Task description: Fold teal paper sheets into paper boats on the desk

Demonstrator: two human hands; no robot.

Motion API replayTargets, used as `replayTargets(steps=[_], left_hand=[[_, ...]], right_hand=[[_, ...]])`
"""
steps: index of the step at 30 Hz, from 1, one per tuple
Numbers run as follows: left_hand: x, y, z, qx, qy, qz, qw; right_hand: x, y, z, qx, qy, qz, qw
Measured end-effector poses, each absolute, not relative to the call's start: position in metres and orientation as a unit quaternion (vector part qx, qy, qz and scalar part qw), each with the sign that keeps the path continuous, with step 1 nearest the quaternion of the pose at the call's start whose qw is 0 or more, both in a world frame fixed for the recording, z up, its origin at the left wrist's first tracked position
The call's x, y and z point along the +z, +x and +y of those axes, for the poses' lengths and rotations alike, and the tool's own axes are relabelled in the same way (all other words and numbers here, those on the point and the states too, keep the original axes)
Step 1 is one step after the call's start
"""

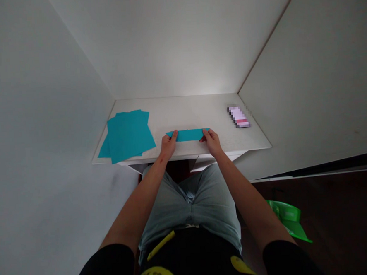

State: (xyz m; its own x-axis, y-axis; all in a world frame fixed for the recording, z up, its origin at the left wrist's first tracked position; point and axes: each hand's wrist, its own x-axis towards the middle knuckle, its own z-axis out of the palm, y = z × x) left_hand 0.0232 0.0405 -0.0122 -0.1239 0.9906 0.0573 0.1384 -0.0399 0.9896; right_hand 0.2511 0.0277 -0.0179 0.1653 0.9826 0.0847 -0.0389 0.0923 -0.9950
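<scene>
A narrow folded strip of teal paper point(189, 135) is stretched level between my two hands, just over the front part of the white desk. My left hand point(169, 144) pinches its left end, thumb on top; a pointed corner sticks out past the thumb. At the other end my right hand point(211, 141) grips the strip between thumb and fingers. Left of my hands lies a loose stack of teal paper sheets point(129, 134), fanned at odd angles, some corners reaching over the desk's front edge.
The white desk point(184, 110) is boxed in by walls at the back and both sides. A phone point(238, 116), blurred by pixels, lies at its right. Below the desktop is a drawer point(203, 162). A green plastic object point(288, 216) stands on the dark floor at right.
</scene>
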Motion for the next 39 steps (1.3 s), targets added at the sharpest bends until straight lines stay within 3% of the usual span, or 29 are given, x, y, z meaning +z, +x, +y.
replayTargets(steps=[10, 22, 30, 39], left_hand=[[-0.022, 0.025, 0.046, 0.52, 0.493, 0.523, 0.462], [-0.009, 0.024, 0.034, 0.46, 0.573, 0.553, 0.393], [-0.006, 0.023, 0.034, 0.441, 0.58, 0.551, 0.407], [-0.005, 0.023, 0.032, 0.45, 0.576, 0.529, 0.43]], right_hand=[[-0.025, 0.255, 0.028, 0.407, -0.486, -0.45, 0.629], [-0.007, 0.264, 0.014, 0.359, -0.54, -0.331, 0.685], [0.013, 0.293, -0.03, 0.3, -0.544, -0.6, 0.503], [0.021, 0.3, -0.03, 0.42, -0.479, -0.628, 0.447]])
